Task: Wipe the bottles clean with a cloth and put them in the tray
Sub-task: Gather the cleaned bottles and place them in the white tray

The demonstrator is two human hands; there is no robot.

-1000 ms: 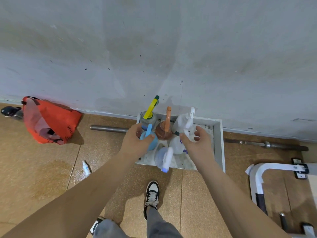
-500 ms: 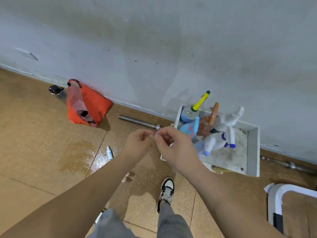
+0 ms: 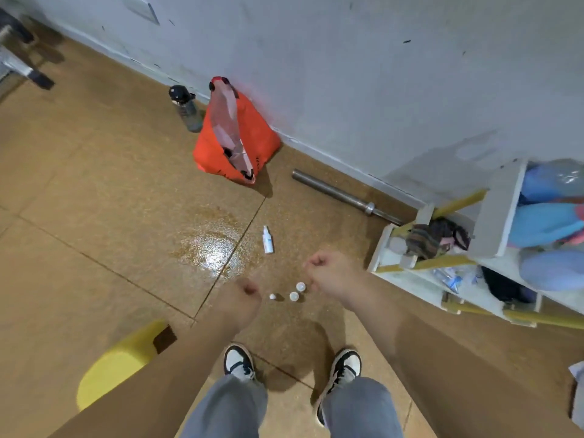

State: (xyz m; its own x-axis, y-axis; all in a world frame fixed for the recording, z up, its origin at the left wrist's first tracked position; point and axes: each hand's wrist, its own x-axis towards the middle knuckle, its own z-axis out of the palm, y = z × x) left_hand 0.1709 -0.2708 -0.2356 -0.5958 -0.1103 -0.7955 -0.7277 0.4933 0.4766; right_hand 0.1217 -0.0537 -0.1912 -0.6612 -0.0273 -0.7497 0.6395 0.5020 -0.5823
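A small white spray bottle [image 3: 268,240] lies on the brown floor. Three tiny white bottles [image 3: 294,296] stand just beyond my feet, between my hands. My left hand [image 3: 243,295] and my right hand [image 3: 328,273] hang over the floor with fingers curled into fists, and nothing shows in either. The white tray [image 3: 493,210] sits at the right edge on a low stand and holds several blurred blue and clear bottles [image 3: 546,222]. A dark striped cloth [image 3: 433,237] lies bunched on the stand's left end.
An orange bag [image 3: 234,143] and a dark water bottle [image 3: 186,110] stand against the wall. A steel bar [image 3: 344,197] lies along the wall's foot. A wet patch [image 3: 211,251] shines on the floor. A yellow foam roller [image 3: 120,365] is at my lower left.
The view has swung left and down, so the tray went to the right edge. My hands left the bottles in the tray, met briefly, then parted over the small floor bottles.
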